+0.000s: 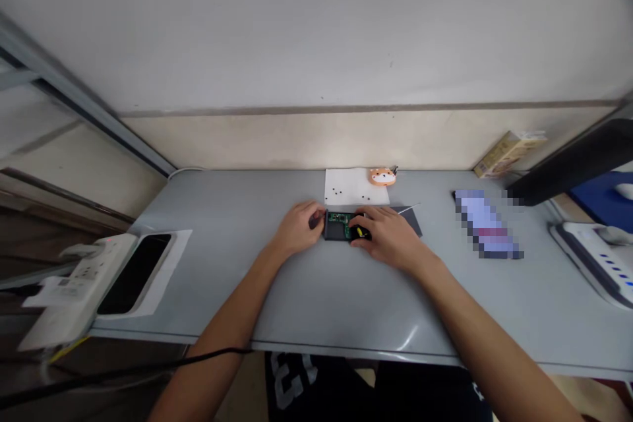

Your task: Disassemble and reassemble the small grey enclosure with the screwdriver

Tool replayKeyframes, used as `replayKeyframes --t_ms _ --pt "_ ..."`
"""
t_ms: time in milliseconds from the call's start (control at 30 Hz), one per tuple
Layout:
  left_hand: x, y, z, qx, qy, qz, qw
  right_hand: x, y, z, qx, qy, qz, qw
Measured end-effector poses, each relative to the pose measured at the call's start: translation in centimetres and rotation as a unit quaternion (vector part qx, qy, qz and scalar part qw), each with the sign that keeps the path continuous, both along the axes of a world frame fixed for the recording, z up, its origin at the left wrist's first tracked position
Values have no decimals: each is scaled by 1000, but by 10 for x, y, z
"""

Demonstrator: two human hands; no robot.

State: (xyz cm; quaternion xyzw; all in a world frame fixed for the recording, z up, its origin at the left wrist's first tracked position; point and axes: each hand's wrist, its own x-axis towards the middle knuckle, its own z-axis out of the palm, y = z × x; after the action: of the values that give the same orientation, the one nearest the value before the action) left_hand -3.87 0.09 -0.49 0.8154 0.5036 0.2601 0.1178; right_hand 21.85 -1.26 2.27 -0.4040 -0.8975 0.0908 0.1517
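A black rectangular case (336, 231) with a green circuit board (339, 217) inside lies open on the grey table. My left hand (299, 227) is at the case's left end, its fingers closed around a small dark reddish item too small to name. My right hand (390, 235) grips the right end of the case, thumb and fingers on its edges. Between those fingers shows a black part with a yellow piece (360, 232). Behind the right hand lies a dark flat panel (411, 221) with a thin metal rod (409, 208) across it.
White paper (351, 184) with several tiny dark bits and an orange animal-faced item (382, 177) lie behind the case. A phone (136, 273) and power strip (93, 273) are left. Rightward are a pixelated device (487, 224), a box (509, 153) and another power strip (598, 260).
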Motion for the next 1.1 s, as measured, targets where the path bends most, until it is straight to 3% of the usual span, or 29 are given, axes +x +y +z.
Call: replayKeyframes --t_ms 367,1100 --pt "-1 2 -5 0 12 2 1000 0 2 -5 -1 6 0 1000" --pt "-2 -1 0 0 17 0 1000 3 2 1 -8 26 13 1000"
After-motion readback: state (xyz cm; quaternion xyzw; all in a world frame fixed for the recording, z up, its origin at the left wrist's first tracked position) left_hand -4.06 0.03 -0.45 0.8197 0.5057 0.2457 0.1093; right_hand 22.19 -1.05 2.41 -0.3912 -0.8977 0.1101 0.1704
